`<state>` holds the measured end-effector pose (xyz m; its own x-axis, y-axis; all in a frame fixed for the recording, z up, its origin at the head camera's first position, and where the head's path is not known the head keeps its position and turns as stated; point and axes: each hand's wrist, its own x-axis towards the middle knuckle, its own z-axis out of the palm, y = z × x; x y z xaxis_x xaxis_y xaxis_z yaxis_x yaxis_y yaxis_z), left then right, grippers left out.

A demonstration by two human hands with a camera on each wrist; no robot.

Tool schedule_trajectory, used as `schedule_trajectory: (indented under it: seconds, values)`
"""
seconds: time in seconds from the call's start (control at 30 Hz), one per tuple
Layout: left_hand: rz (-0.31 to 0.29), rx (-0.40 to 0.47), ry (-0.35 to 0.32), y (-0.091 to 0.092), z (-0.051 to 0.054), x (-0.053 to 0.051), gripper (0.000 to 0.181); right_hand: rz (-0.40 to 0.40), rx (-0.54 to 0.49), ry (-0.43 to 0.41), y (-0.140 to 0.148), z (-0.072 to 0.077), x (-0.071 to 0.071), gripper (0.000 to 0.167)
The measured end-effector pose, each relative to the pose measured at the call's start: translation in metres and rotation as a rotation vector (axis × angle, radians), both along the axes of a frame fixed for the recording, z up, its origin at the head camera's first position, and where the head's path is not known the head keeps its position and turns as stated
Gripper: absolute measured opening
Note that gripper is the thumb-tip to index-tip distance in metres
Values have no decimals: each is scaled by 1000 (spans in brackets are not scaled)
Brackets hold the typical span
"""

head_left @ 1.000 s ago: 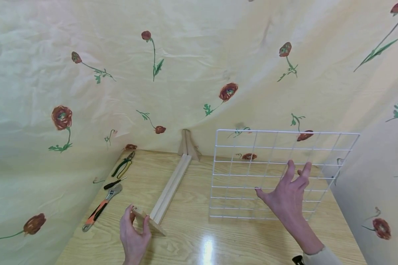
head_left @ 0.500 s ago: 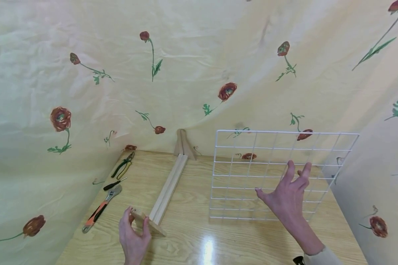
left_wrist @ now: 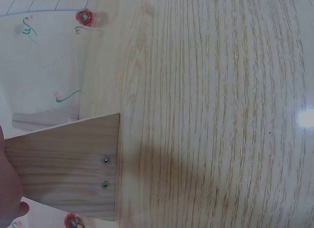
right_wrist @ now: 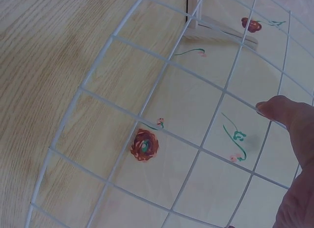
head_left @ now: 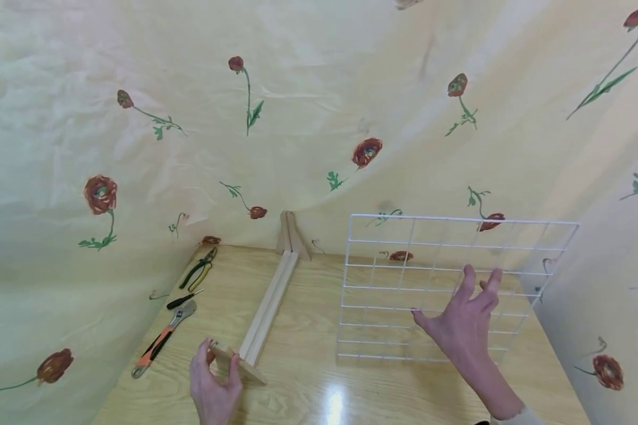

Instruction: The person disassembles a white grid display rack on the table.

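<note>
My left hand [head_left: 215, 383] pinches the near end board [head_left: 239, 363] of a wooden stand between thumb and fingers. In the left wrist view this end board [left_wrist: 68, 166] shows two screw heads. A long pale wooden rail [head_left: 271, 307] runs from it to a matching end board [head_left: 292, 236] by the back cloth. On the right, my right hand [head_left: 465, 324] holds a white wire grid [head_left: 377, 289], fingers spread across several squares. The right wrist view shows the thumb [right_wrist: 277, 108] against one wire of the grid [right_wrist: 201, 149]. The grid stands tilted up; its contact with the table is unclear.
Along the table's left edge lie pliers [head_left: 199, 270], a screwdriver [head_left: 182, 300] and an orange-and-black adjustable wrench [head_left: 165, 339]. Flowered cloth [head_left: 308, 106] hangs behind and at both sides. Wood-grain table top [head_left: 308, 330] lies between stand and grid.
The far end of the wooden stand has swung slightly left, while my left hand keeps the near end about in place. The head view has tilted a little. The right hand and grid look unchanged.
</note>
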<state>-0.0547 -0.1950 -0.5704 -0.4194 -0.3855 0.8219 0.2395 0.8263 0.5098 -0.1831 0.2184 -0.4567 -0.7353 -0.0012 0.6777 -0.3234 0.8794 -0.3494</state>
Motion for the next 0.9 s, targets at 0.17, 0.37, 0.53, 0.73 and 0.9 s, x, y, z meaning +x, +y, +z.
schedule_trajectory:
  seconds: [0.17, 0.37, 0.53, 0.73, 0.9]
  values:
    - [26, 13, -38, 0, 0, 4, 62, -18, -15, -42, 1, -3, 4, 137]
    - [55, 2, -35, 0, -4, 4, 61, -32, 1, -26, 2, -2, 5, 138]
    - [78, -12, -18, 1, -4, 2, 65, -17, 0, 5, 4, -3, 4, 138]
    - [98, -20, -15, 1, -3, 1, 67, -11, 14, 39, 4, -5, 2, 139]
    - [88, -25, -6, -1, -2, -1, 68, -8, 13, 56, 3, -5, 1, 140]
